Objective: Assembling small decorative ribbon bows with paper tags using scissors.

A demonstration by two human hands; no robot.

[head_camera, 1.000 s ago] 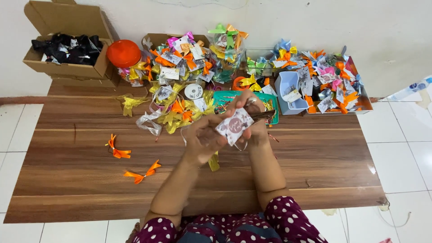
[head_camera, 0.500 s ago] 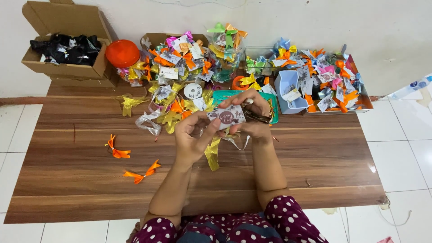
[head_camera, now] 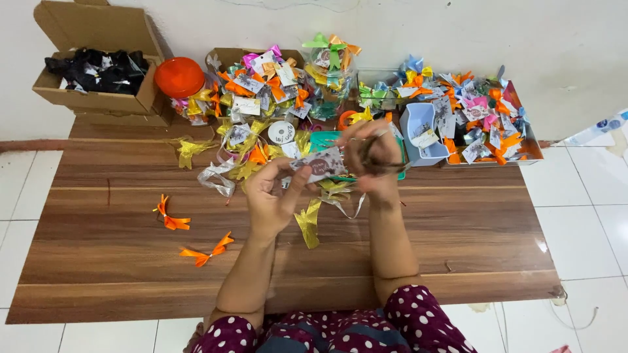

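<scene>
Mid-job by the look of it: small clear printed packet pinched in left hand above the brown wooden tabletop, right hand closed on scissors, two orange ribbon bows set aside, heaped packets remaining.

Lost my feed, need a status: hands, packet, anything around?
Left hand and right hand both pinch small packet above table. Gold ribbon dangles below. Ribbon pile close behind.

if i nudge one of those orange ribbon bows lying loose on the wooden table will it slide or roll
The orange ribbon bow would probably slide, not roll: it lies flat with thin tails. It looks light and floppy, so a nudge may twist it. The wooden table looks smooth, so little should stop it.
</scene>
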